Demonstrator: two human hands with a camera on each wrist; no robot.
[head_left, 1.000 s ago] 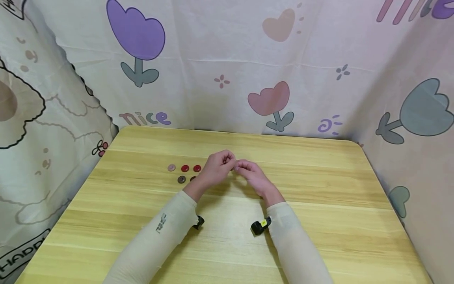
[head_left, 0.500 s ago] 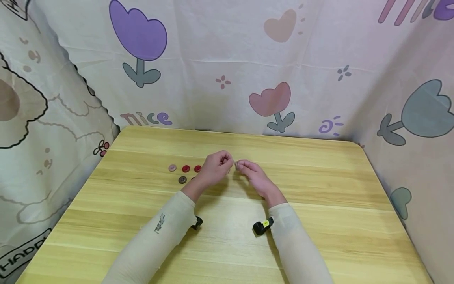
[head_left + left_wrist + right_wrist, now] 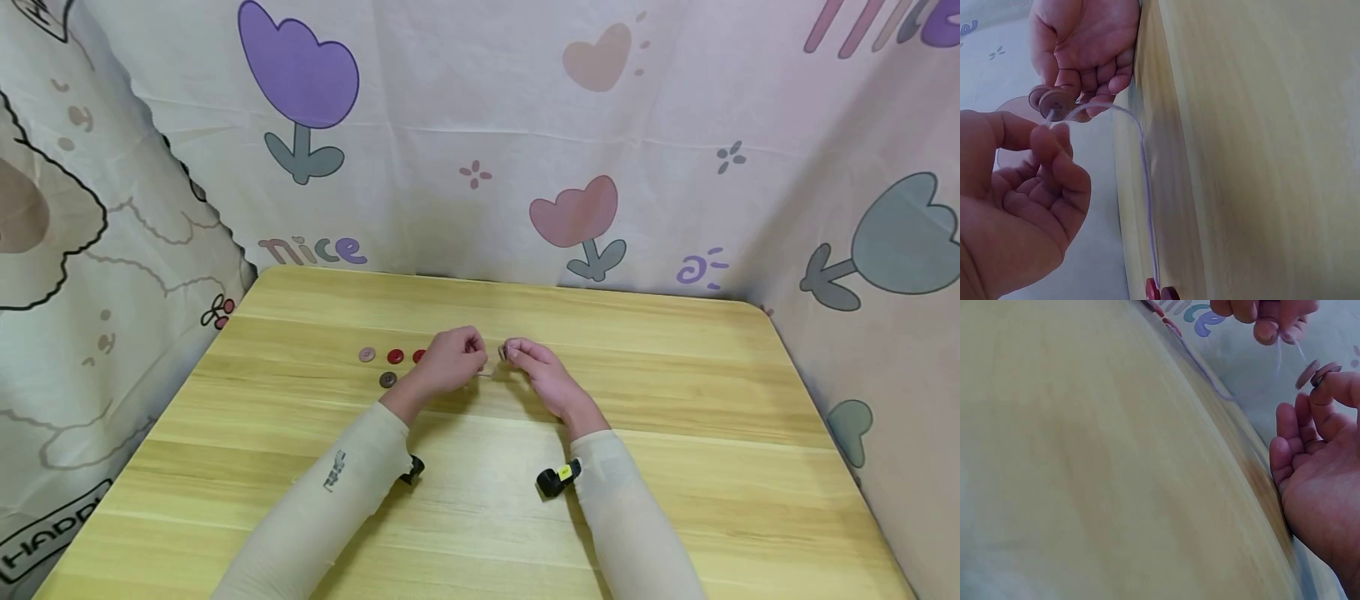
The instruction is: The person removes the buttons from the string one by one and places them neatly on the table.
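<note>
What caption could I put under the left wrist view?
Left hand pinching a pale string, right hand holding two brown buttons.

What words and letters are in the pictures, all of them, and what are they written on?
"nice": on the flowery back cloth.
"HAPP": on the side cloth, lower left; the rest is hidden.
Coloured letters, top right of the cloth: cut off, can't be read whole.
Black sign, top left corner: cut off, unreadable.
Dark print on the left sleeve: too blurred.
Yellow label on the black device, right wrist: too small.
</note>
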